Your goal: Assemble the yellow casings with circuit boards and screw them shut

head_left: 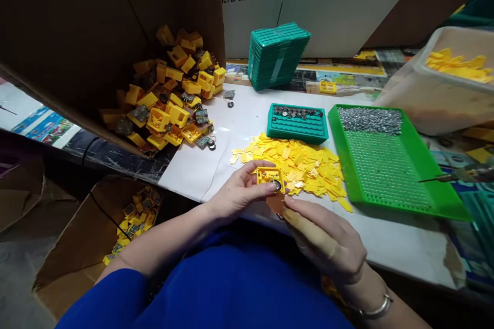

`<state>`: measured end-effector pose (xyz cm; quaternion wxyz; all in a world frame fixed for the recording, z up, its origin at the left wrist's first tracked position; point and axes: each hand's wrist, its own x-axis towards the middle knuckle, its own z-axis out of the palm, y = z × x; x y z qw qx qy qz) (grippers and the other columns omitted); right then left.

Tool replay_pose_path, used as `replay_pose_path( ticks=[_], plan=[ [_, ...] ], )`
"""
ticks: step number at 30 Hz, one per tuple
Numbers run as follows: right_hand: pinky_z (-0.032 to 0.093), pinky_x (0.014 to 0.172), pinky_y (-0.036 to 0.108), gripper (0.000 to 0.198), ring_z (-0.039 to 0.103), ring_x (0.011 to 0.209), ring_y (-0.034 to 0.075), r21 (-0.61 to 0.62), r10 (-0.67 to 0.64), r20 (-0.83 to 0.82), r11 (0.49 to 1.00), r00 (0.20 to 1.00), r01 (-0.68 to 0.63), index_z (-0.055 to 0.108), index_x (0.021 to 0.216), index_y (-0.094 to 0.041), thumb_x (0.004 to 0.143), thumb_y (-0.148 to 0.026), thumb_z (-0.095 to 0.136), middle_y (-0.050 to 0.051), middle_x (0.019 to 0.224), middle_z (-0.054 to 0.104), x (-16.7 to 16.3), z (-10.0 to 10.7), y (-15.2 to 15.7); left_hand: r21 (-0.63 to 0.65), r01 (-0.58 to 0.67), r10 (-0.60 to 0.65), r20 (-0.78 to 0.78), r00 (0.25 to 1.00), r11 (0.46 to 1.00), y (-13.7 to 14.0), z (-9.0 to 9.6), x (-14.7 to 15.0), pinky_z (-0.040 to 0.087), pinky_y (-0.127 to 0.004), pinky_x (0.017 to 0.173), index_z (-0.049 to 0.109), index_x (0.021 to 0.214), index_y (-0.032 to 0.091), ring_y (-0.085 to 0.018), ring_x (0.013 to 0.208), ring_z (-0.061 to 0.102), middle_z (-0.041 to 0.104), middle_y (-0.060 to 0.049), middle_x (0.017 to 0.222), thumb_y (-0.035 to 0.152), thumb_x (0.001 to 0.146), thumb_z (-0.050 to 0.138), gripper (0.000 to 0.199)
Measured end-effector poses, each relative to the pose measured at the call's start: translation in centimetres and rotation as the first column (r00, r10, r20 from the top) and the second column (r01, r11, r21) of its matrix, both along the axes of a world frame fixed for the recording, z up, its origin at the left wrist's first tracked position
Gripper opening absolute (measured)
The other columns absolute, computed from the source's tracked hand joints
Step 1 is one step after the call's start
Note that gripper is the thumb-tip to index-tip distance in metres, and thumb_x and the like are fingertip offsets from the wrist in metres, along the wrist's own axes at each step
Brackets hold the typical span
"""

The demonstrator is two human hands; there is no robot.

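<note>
My left hand [239, 190] is closed around a small yellow plastic housing [266, 172], its open side facing up. A dark round part [277, 185] sits at the housing's edge by my left thumb. Just below it, the fingers of my right hand [328, 236] pinch a thin brown flat piece [276, 204], partly covered by the fingertips. Some right fingers wear a yellowish cover. Behind my hands lies a heap of yellow flat plastic pieces [301, 164]. Past the heap, a teal tray [297, 133] carries several small round dark parts.
On the left, a cardboard box [57, 25] spills yellow housings [177, 115] with wired parts. Stacked teal trays [278, 56] stand behind. At right are a green tray [347, 185] of screws [370, 121], a power screwdriver [463, 174] and a plastic bin [409, 87]. Another box [73, 252] sits below.
</note>
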<state>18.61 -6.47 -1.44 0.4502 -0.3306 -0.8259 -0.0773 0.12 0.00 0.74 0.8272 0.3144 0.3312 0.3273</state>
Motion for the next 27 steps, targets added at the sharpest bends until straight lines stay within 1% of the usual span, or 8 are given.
replay_pose_path(
  ticks=[5, 9, 12, 16, 20, 22, 24, 27],
  plan=[
    [0.059, 0.097, 0.032, 0.025, 0.068, 0.112, 0.021, 0.026, 0.039, 0.102, 0.999, 0.994, -0.042, 0.069, 0.106, -0.011, 0.089, 0.0, 0.054, 0.014, 0.106, 0.074, 0.4, 0.0, -0.1, 0.068, 0.03, -0.026, -0.048, 0.999, 0.997, 0.0, -0.2, -0.2, 0.047, -0.029, 0.08, 0.058, 0.113, 0.023, -0.011, 0.072, 0.062, 0.063, 0.001, 0.083, 0.029, 0.068, 0.086, 0.053],
    [0.059, 0.096, 0.033, 0.028, 0.067, 0.114, 0.022, 0.018, 0.038, 0.124, 0.999, 0.992, -0.04, 0.07, 0.108, -0.011, 0.089, 0.0, 0.051, 0.014, 0.107, 0.073, 0.3, -0.2, -0.4, 0.117, 0.021, -0.014, -0.062, 0.998, 0.993, -0.2, -0.2, -0.1, 0.048, -0.031, 0.086, 0.059, 0.11, 0.023, -0.014, 0.08, 0.063, 0.063, 0.0, 0.088, 0.028, 0.071, 0.082, 0.046],
    [0.06, 0.089, 0.029, 0.029, 0.07, 0.104, 0.02, -0.014, 0.004, 0.135, 1.0, 0.991, -0.002, 0.07, 0.107, -0.015, 0.088, -0.001, 0.053, 0.012, 0.104, 0.074, 0.2, 0.3, -0.3, 0.139, 0.001, 0.008, -0.069, 0.998, 0.99, -0.5, -0.3, 0.2, 0.048, -0.031, 0.085, 0.061, 0.107, 0.022, -0.016, 0.085, 0.063, 0.064, -0.001, 0.091, 0.026, 0.073, 0.076, 0.038],
    [0.06, 0.073, 0.026, 0.032, 0.071, 0.082, 0.017, -0.096, -0.039, 0.139, 0.994, 0.99, 0.053, 0.067, 0.113, -0.019, 0.09, -0.002, 0.052, 0.008, 0.091, 0.073, -0.2, 1.6, 0.4, 0.185, -0.033, 0.06, -0.14, 0.988, 0.982, -0.7, -0.4, 0.5, 0.046, -0.029, 0.08, 0.066, 0.101, 0.021, -0.017, 0.085, 0.061, 0.065, -0.001, 0.09, 0.022, 0.073, 0.069, 0.028],
    [0.058, 0.068, 0.028, 0.032, 0.069, 0.077, 0.018, -0.241, -0.085, 0.107, 0.964, 0.991, 0.109, 0.059, 0.124, -0.018, 0.094, -0.01, 0.052, 0.008, 0.089, 0.07, -0.7, 2.3, 1.3, 0.267, -0.055, 0.098, -0.153, 0.983, 0.962, -0.6, -0.4, 0.8, 0.045, -0.026, 0.079, 0.071, 0.093, 0.019, -0.014, 0.081, 0.058, 0.065, -0.001, 0.087, 0.016, 0.068, 0.067, 0.026],
    [0.057, 0.069, 0.028, 0.026, 0.069, 0.077, 0.018, -0.3, -0.09, 0.061, 0.948, 0.994, 0.105, 0.059, 0.12, -0.019, 0.095, -0.015, 0.054, 0.007, 0.089, 0.07, -0.8, 2.5, 1.7, 0.2, -0.044, 0.066, -0.106, 0.992, 0.979, -0.5, -0.4, 0.8, 0.046, -0.025, 0.076, 0.071, 0.094, 0.019, -0.012, 0.076, 0.057, 0.065, 0.001, 0.085, 0.015, 0.067, 0.066, 0.028],
    [0.057, 0.07, 0.028, 0.016, 0.069, 0.076, 0.017, -0.326, -0.089, 0.024, 0.941, 0.996, 0.092, 0.061, 0.111, -0.018, 0.095, -0.017, 0.056, 0.006, 0.087, 0.07, -0.9, 2.7, 2.0, 0.086, -0.006, 0.011, -0.057, 0.998, 0.996, -0.4, -0.3, 0.8, 0.048, -0.026, 0.073, 0.069, 0.095, 0.02, -0.011, 0.071, 0.058, 0.065, 0.001, 0.082, 0.016, 0.067, 0.068, 0.028],
    [0.055, 0.066, 0.027, 0.01, 0.068, 0.072, 0.017, -0.386, -0.09, 0.031, 0.917, 0.995, 0.096, 0.063, 0.102, -0.017, 0.095, -0.019, 0.056, 0.005, 0.084, 0.071, -0.7, 2.8, 2.4, -0.068, 0.051, -0.051, 0.005, 0.999, 0.996, -0.3, -0.3, 0.8, 0.052, -0.03, 0.076, 0.067, 0.097, 0.019, -0.013, 0.074, 0.062, 0.065, 0.0, 0.083, 0.019, 0.069, 0.069, 0.028]
  ],
)
